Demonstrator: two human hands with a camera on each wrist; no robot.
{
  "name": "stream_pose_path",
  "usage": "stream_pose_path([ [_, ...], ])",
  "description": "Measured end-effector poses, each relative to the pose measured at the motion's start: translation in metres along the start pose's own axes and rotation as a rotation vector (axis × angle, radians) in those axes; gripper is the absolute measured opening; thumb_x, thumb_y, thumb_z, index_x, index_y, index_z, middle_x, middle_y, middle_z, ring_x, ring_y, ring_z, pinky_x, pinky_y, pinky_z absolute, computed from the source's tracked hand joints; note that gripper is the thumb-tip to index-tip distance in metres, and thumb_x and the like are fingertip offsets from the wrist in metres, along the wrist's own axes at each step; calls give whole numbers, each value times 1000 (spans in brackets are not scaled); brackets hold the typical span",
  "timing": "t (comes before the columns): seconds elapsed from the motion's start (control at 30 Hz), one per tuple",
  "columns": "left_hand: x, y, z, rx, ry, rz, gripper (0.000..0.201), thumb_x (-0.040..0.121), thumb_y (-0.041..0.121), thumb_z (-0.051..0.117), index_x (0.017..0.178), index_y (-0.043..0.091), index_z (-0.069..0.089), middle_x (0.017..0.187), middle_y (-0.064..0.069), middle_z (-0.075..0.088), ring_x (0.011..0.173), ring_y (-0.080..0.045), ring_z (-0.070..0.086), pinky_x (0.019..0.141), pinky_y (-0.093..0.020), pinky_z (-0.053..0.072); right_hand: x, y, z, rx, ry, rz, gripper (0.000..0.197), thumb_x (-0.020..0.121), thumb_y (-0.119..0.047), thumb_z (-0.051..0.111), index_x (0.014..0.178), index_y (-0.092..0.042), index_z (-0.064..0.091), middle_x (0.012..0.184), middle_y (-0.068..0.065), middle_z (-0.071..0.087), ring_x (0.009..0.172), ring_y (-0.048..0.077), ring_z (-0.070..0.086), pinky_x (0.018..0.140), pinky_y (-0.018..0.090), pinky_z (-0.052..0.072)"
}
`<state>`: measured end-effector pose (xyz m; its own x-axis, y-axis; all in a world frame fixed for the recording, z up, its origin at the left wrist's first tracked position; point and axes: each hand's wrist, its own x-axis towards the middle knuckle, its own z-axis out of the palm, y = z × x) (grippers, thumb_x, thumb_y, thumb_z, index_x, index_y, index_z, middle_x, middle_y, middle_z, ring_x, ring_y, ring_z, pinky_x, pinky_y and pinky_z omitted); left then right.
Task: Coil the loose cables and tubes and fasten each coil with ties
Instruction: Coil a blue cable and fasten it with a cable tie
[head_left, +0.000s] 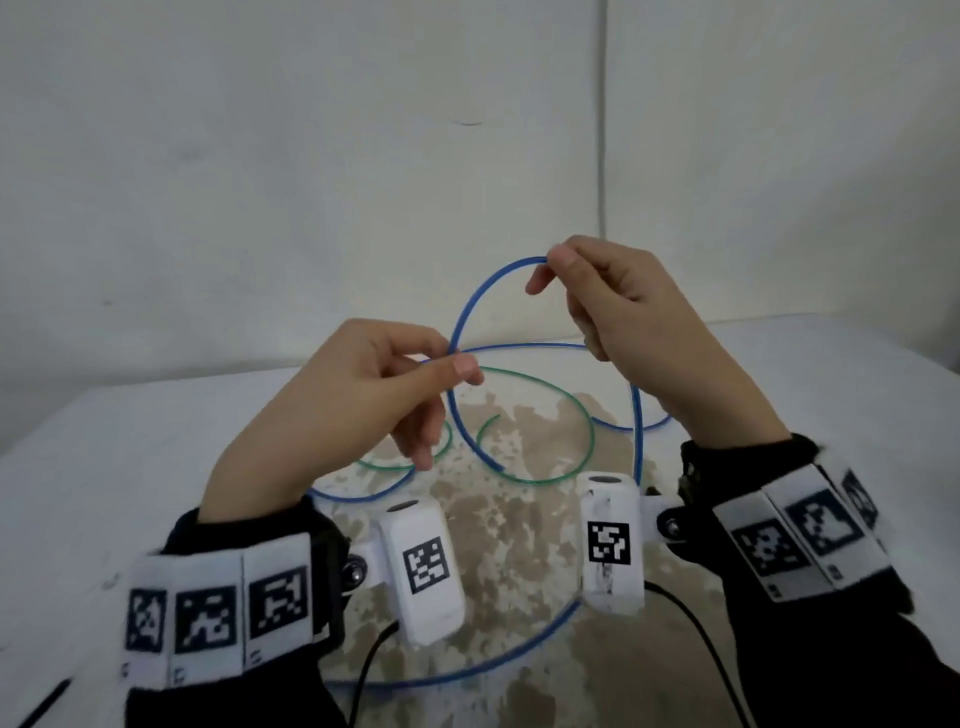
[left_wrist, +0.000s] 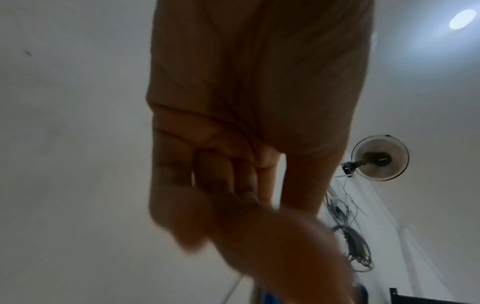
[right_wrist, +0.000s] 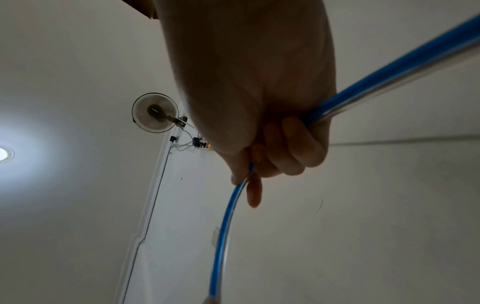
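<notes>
— Blue tube (head_left: 470, 306), where is it?

— Up in the air, over the white table (head_left: 156, 467). It is thin, smooth and shiny, and it bends into a big round loop.

— Who holds it?

— Both hands. The left hand (head_left: 363, 395) pinches it with thumb and first finger at the spot where the loop crosses itself. The other fingers hang down, soft and a bit curled.

— And the right hand (head_left: 623, 312)?

— It pinches the top of the loop with thumb and fingertip. From the right wrist view the tube also runs through the curled fingers (right_wrist: 298, 144) lower in that hand, so it is gripped twice.

— Is the rest of the tube lifted too?

— No. Long parts lie on the table in wide curves, one near the person's wrists.

— What else is there?

— A green tube (head_left: 571, 410), thin like the blue one. It lies flat on the table under the hands, curled in round loops. The table top has a rough brown patch (head_left: 519, 545) in the middle, where the white looks worn off.

— And on the arms?

— Dark sleeves with white bands that have black square patterns.
</notes>
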<state>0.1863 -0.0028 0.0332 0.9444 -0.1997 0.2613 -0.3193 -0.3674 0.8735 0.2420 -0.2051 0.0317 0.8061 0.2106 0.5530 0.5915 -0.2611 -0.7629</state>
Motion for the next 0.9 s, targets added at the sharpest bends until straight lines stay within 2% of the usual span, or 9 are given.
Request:
stream_pose_path([
  [0.1,3,-6,-2,-98,113,24,21,94,15,53,82,1,62,51,-8,59,45,-23,61,49,-26,51,0,2,5,97,-29,89,34,102,-28,38,90,-12,66,56,-12,37,47,4,33,50,19,30],
  [0.17,6,-9,-3,-229,221,68,21,97,14,49,81,3,57,52,-4,59,47,-20,62,53,-27,54,0,5,7,119,-111,157,34,103,-26,36,95,-10,65,60,-4,44,50,9,39,50,22,39],
  [0.23,9,-12,-1,-350,272,96,22,99,15,45,82,6,55,53,-1,60,49,-18,63,55,-26,54,-2,7,9,82,-197,193,35,103,-24,35,97,-9,66,60,-4,49,56,11,46,59,27,49],
  [0.33,14,-12,7,-487,304,108,22,101,15,41,84,6,53,56,-1,61,53,-17,64,58,-25,53,-3,7,10,133,-253,215,34,103,-19,35,101,-8,67,65,-3,48,59,10,45,67,29,51],
  [0.53,17,-8,26,-608,233,104,20,100,13,41,88,5,54,60,-3,64,57,-19,66,60,-26,54,-1,1,11,496,-166,264,29,101,-16,41,94,-8,68,68,0,46,57,9,39,54,18,39],
  [0.67,19,-3,49,-573,154,76,20,99,14,43,86,7,57,65,-6,64,60,-21,65,64,-30,55,1,-6,11,630,-100,280,30,101,-22,39,80,-14,58,73,-2,56,61,8,48,55,20,39],
  [0.73,21,-4,54,-489,183,90,23,97,21,49,80,12,61,70,-2,61,64,-15,60,69,-30,50,1,-7,11,653,-125,292,30,102,-25,37,78,-15,53,65,-4,56,62,8,51,59,20,42],
  [0.8,22,-4,51,-428,199,110,27,92,32,54,73,15,63,70,-1,56,66,-12,53,68,-27,44,0,-8,10,640,-174,283,30,101,-25,36,77,-14,50,57,-6,48,59,9,46,61,18,43],
  [0.9,20,-3,43,-433,173,125,33,88,37,55,70,10,60,58,-4,48,59,-18,44,62,-25,39,-3,-9,13,575,-298,256,26,98,-23,40,79,-9,52,60,0,37,54,8,36,59,17,40],
])
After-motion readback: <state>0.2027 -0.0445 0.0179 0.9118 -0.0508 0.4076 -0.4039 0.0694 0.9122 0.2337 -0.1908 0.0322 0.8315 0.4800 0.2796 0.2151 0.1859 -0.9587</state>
